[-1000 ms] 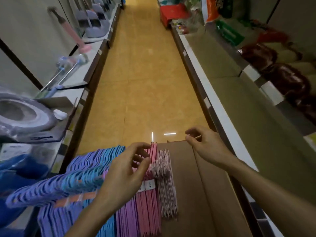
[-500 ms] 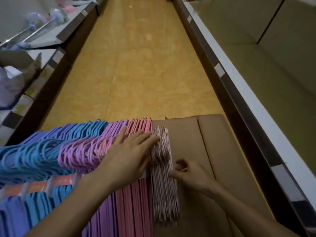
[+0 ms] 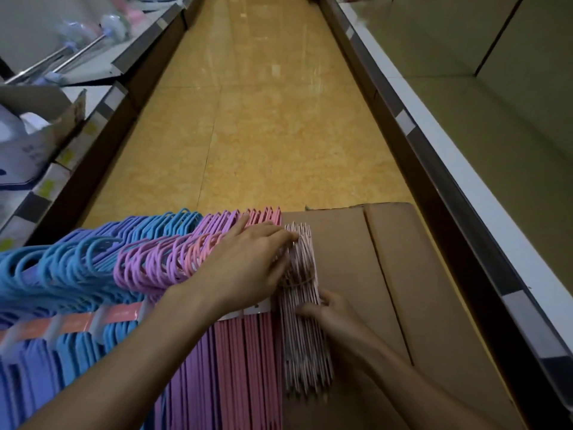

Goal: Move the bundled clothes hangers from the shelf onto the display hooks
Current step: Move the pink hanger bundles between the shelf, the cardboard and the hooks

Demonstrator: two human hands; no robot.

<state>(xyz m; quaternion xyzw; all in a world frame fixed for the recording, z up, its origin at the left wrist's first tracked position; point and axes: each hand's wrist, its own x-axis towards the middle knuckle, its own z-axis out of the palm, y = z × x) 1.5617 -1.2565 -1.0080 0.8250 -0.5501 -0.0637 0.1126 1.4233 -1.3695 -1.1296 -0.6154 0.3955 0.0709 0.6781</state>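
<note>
A pale pink striped bundle of hangers (image 3: 305,361), tied with a band, lies on a brown cardboard box (image 3: 375,274). It sits at the right end of a row of blue (image 3: 62,268), purple (image 3: 145,268) and pink (image 3: 248,367) hanger bundles. My left hand (image 3: 248,265) lies flat on the pink hangers, its straight fingertips touching the top of the pale bundle. From the right, my right hand (image 3: 333,318) grips the pale bundle's edge at mid-length, thumb on top. No display hooks are in view.
A yellow tiled aisle (image 3: 263,135) runs ahead between two shelf units. The right shelf (image 3: 465,156) shows bare boards with a white front edge. The left shelf (image 3: 102,110) holds boxes and long-handled goods.
The view has tipped down toward the box. My right hand came back from the box's far edge to the pale bundle's side. My left hand flattened onto the pink hangers.
</note>
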